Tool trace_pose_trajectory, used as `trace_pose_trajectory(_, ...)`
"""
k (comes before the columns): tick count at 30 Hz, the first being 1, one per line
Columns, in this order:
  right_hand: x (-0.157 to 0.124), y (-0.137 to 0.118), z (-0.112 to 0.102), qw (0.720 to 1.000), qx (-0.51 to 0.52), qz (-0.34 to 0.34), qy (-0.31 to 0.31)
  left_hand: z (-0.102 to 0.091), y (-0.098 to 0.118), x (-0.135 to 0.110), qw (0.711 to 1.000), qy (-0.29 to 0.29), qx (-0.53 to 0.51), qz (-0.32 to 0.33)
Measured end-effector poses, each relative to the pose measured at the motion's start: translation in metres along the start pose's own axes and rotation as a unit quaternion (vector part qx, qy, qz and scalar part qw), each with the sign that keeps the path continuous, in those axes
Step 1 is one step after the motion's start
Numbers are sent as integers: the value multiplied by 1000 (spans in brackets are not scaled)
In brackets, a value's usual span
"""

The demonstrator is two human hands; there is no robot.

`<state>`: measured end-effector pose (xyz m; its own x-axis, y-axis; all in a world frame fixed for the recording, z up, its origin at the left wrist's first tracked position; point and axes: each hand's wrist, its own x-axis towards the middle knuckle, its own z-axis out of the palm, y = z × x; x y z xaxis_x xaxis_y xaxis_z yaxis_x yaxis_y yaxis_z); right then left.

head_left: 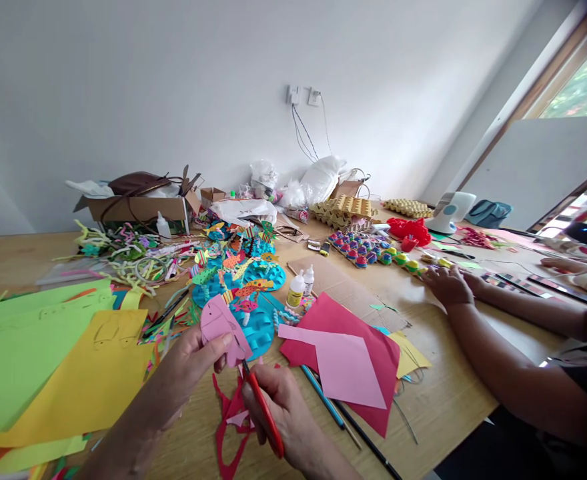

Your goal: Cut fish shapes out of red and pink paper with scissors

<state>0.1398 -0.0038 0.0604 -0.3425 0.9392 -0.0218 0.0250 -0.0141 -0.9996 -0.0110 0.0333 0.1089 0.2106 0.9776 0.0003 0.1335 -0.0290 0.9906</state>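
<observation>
Between thumb and fingers, my left hand [201,359] pinches a pink paper fish [217,320] with pencil lines on it. My right hand [278,400] is wrapped round red-handled scissors [265,412], whose blades meet the lower edge of the pink paper. Below the hands lie curved red paper scraps [231,433] and a small pink offcut. Just beyond the fish, colourful paper fish [251,288] stand on blue painted egg-carton pieces [258,330]. To the right, a pink paper sheet [348,367] rests on a red sheet [323,310].
Glue bottles [296,290] stand mid-table. Green paper [38,347] and yellow paper [88,373] cover the left side. A cardboard box [138,210] and egg trays [343,212] sit at the back. On the right, a co-worker's hands [448,285] touch a painted egg carton [401,260].
</observation>
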Motion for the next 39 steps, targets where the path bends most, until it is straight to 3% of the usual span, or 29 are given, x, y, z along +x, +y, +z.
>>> trace_pose_trajectory(5, 0, -3, 2, 1000, -21, 2, -1, -2, 0, 0, 1000, 22, 9, 13)
trace_pose_trajectory(14, -2, 1, 2, 1000, -7, -7, 6, 3, 1, -2, 1000, 14, 23, 15)
trace_pose_trajectory(27, -5, 2, -4, 997, -71, -20, 15, 3, 3, -3, 1000, -19, -1, 2)
trace_pose_trajectory(39, -5, -1, -3, 997, -78, -26, 11, 5, 1, -1, 1000, -14, -8, -5)
